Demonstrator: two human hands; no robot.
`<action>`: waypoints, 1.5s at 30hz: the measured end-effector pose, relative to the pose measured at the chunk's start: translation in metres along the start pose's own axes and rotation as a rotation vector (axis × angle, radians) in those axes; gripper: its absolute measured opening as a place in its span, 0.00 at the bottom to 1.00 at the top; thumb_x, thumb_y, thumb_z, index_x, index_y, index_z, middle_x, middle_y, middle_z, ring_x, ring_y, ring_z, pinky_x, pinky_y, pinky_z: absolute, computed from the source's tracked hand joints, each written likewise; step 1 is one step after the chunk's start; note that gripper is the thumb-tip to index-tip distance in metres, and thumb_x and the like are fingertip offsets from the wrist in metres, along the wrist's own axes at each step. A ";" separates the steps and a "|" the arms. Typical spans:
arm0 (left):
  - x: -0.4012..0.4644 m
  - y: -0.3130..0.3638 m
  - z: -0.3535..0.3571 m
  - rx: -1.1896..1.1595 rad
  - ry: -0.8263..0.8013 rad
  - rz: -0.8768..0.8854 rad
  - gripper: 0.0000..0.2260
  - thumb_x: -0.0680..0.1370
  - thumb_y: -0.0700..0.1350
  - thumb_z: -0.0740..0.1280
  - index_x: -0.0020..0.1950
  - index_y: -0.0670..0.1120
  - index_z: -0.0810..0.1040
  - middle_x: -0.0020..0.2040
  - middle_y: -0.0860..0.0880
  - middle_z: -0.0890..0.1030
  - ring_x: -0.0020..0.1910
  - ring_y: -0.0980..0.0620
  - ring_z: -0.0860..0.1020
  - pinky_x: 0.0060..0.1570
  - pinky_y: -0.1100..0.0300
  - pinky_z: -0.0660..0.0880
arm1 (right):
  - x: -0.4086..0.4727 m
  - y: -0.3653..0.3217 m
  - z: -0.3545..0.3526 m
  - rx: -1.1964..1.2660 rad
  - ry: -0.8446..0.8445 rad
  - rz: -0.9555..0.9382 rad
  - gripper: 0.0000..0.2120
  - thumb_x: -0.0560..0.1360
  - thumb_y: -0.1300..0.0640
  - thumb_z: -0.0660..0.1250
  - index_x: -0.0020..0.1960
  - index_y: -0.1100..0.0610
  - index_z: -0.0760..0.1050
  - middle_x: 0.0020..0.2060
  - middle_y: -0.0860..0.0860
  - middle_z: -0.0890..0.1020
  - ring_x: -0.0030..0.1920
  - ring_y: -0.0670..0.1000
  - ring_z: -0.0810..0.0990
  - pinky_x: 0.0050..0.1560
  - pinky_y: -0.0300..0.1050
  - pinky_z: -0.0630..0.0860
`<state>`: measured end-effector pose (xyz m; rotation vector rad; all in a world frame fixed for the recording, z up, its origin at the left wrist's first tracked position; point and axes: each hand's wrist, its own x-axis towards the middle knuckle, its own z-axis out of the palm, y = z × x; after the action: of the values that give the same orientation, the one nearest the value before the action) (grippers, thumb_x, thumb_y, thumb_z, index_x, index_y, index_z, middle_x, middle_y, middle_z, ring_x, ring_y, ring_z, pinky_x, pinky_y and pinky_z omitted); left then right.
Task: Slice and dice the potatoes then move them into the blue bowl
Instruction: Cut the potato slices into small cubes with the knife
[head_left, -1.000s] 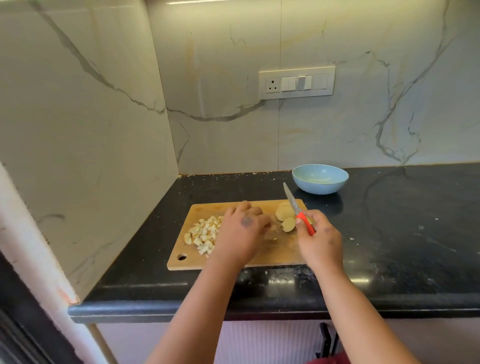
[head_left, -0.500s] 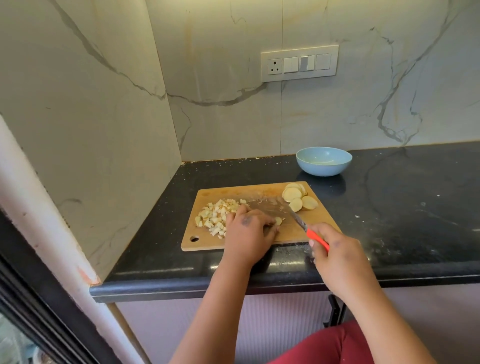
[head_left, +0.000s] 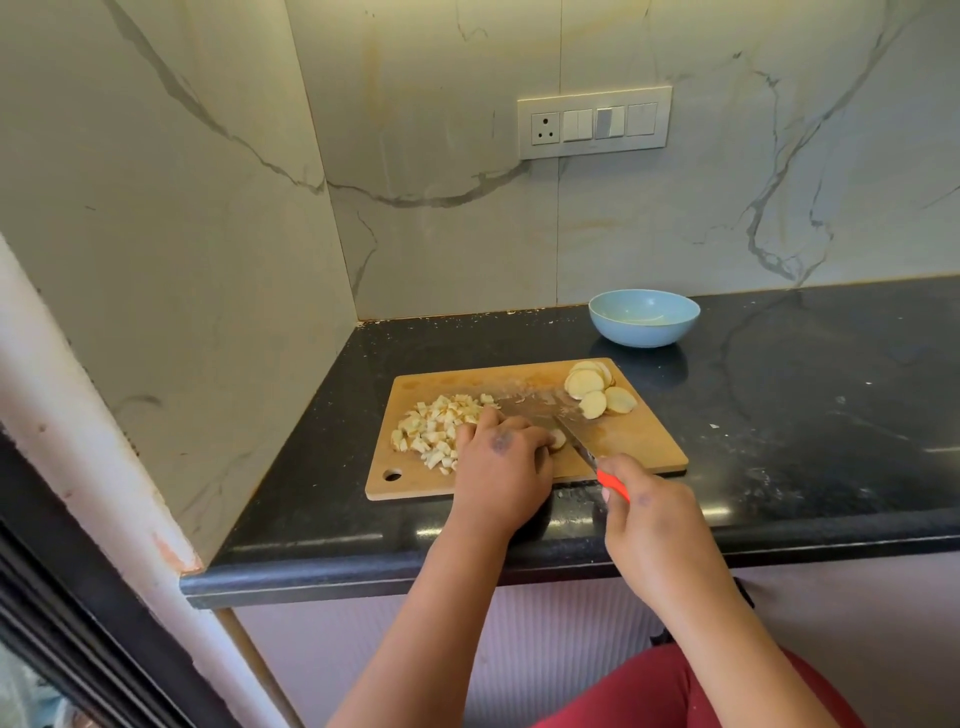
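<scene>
A person works at a wooden cutting board (head_left: 639, 441) lying on a black stone worktop (head_left: 805, 415) set into a corner of marble-veined wall. The left hand (head_left: 501, 460) rests knuckles-up on the board, fingers curled over a piece of potato (head_left: 557, 439) that shows just past the fingertips. The right hand (head_left: 652, 519) grips the red handle of a kitchen knife (head_left: 584, 447), its blade angled across the board with the edge against that piece. A heap of diced potato (head_left: 434, 428) lies on the board's left half, touching the left hand's far side. A small stack of round potato slices (head_left: 597, 387) sits at the board's far right corner. The blue bowl (head_left: 644, 318) stands on the worktop just beyond the board, near the back wall, below a white switch panel (head_left: 595, 122).
</scene>
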<state>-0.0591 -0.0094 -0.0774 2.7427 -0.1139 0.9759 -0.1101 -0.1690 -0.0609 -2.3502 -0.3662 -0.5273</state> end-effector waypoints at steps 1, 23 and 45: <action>0.000 0.000 0.000 -0.001 0.001 0.001 0.09 0.74 0.46 0.65 0.47 0.53 0.85 0.43 0.56 0.84 0.45 0.48 0.73 0.43 0.55 0.59 | 0.001 0.001 -0.001 0.009 -0.012 0.010 0.09 0.77 0.64 0.65 0.54 0.56 0.79 0.32 0.47 0.74 0.32 0.49 0.72 0.32 0.45 0.72; -0.002 0.000 -0.006 -0.032 -0.088 -0.038 0.15 0.76 0.48 0.59 0.54 0.53 0.84 0.49 0.55 0.84 0.51 0.48 0.70 0.45 0.53 0.59 | 0.017 -0.001 0.008 -0.020 -0.039 0.042 0.11 0.78 0.64 0.62 0.57 0.54 0.76 0.37 0.51 0.79 0.33 0.50 0.75 0.32 0.45 0.74; -0.002 -0.001 -0.009 -0.152 -0.020 -0.133 0.15 0.72 0.44 0.59 0.48 0.50 0.85 0.40 0.53 0.84 0.49 0.46 0.72 0.46 0.54 0.59 | 0.003 0.000 0.000 0.049 -0.044 -0.002 0.13 0.77 0.63 0.65 0.60 0.53 0.78 0.39 0.45 0.76 0.35 0.38 0.72 0.36 0.26 0.70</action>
<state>-0.0665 -0.0060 -0.0722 2.5850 -0.0087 0.8667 -0.1076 -0.1689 -0.0593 -2.3178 -0.3972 -0.4626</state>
